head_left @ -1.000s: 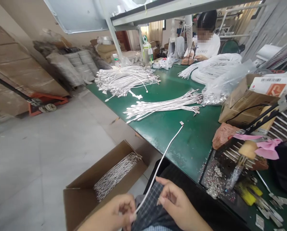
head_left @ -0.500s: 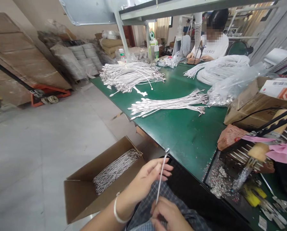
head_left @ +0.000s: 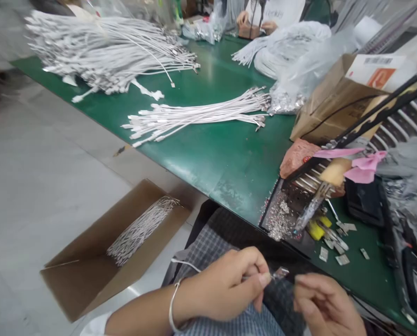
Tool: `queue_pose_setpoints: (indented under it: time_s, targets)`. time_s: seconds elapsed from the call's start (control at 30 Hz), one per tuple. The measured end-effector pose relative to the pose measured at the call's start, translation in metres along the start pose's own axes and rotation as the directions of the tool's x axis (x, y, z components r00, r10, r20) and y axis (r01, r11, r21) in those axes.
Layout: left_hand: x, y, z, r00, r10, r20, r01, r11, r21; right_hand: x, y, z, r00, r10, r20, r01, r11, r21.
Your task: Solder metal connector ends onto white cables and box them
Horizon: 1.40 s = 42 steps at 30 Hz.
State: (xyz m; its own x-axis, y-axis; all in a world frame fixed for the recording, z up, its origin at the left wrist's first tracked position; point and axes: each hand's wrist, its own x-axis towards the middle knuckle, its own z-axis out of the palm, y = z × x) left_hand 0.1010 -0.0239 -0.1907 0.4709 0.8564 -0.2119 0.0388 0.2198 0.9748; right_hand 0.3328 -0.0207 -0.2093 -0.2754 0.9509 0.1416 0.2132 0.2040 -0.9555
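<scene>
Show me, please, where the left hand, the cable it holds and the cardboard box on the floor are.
Left hand (head_left: 231, 283): head view, its back.
White cable (head_left: 187, 263): head view, loose stretch.
Cardboard box (head_left: 98, 237): head view, inner wall.

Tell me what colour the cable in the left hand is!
White cable, seen best in the head view.

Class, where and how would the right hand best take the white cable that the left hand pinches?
Probably by the shiny end, from the right: it juts past the left hand toward the right hand, while the white cable trails leftward.
</scene>
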Motion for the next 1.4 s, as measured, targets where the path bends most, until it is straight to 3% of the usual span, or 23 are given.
queue_pose_setpoints:
  time_s: [0.1, 0.17, 0.23, 0.33, 0.43, 0.53, 0.73, 0.87, 0.93, 1.03, 1.1, 1.3, 1.4]
  targets:
    - [0.005, 0.005, 0.001, 0.997, 0.067, 0.046, -0.072, 0.99, 0.121, 0.022, -0.015, -0.001, 0.969, -0.178, 0.171, 0.2, 0.972, -0.119]
    - [0.006, 0.008, 0.001, 0.992, 0.121, 0.036, -0.125, 0.976, 0.176, 0.032, -0.016, 0.001, 0.953, -0.203, 0.225, 0.23, 0.968, -0.1]
    - [0.006, 0.009, -0.001, 0.986, 0.164, 0.004, -0.161, 0.962, 0.219, 0.033, -0.012, 0.003, 0.968, -0.13, 0.214, 0.14, 0.99, -0.032]
    - [0.005, 0.01, -0.004, 0.98, 0.199, -0.02, -0.188, 0.95, 0.251, 0.021, -0.007, 0.009, 0.983, 0.113, 0.147, -0.129, 0.986, 0.102]
    - [0.006, 0.01, -0.005, 0.979, 0.205, -0.017, -0.194, 0.95, 0.244, 0.009, -0.007, 0.014, 0.942, 0.317, 0.114, -0.335, 0.915, 0.225]
    - [0.008, 0.009, -0.004, 0.984, 0.177, -0.014, -0.17, 0.962, 0.215, 0.01, -0.007, 0.015, 0.918, 0.37, 0.145, -0.397, 0.857, 0.328]
    - [0.008, 0.009, -0.002, 0.986, 0.167, -0.01, -0.162, 0.966, 0.2, 0.017, 0.0, 0.018, 0.966, 0.188, 0.178, -0.242, 0.9, 0.362]
    - [0.009, 0.01, -0.003, 0.984, 0.171, -0.06, -0.155, 0.967, 0.202, 0.012, -0.004, 0.024, 0.97, 0.245, -0.004, -0.237, 0.943, 0.234]
    - [0.009, 0.011, -0.003, 0.981, 0.169, -0.094, -0.147, 0.968, 0.204, 0.011, -0.006, 0.024, 0.978, 0.189, -0.084, -0.175, 0.974, 0.146]
    - [0.01, 0.012, -0.002, 0.979, 0.166, -0.122, -0.138, 0.968, 0.211, 0.017, -0.007, 0.02, 0.999, -0.035, -0.022, 0.036, 0.999, 0.028]
    - [0.01, 0.012, 0.0, 0.975, 0.178, -0.132, -0.151, 0.97, 0.192, 0.022, -0.008, 0.019, 0.992, -0.117, 0.05, 0.119, 0.992, -0.049]
    - [0.01, 0.012, -0.001, 0.967, 0.229, -0.107, -0.201, 0.953, 0.225, 0.03, -0.013, 0.023, 0.986, -0.139, 0.093, 0.153, 0.975, -0.16]
    - [0.01, 0.014, -0.009, 0.963, 0.27, -0.023, -0.248, 0.913, 0.325, 0.029, -0.015, 0.015, 0.97, -0.181, 0.162, 0.204, 0.969, -0.141]
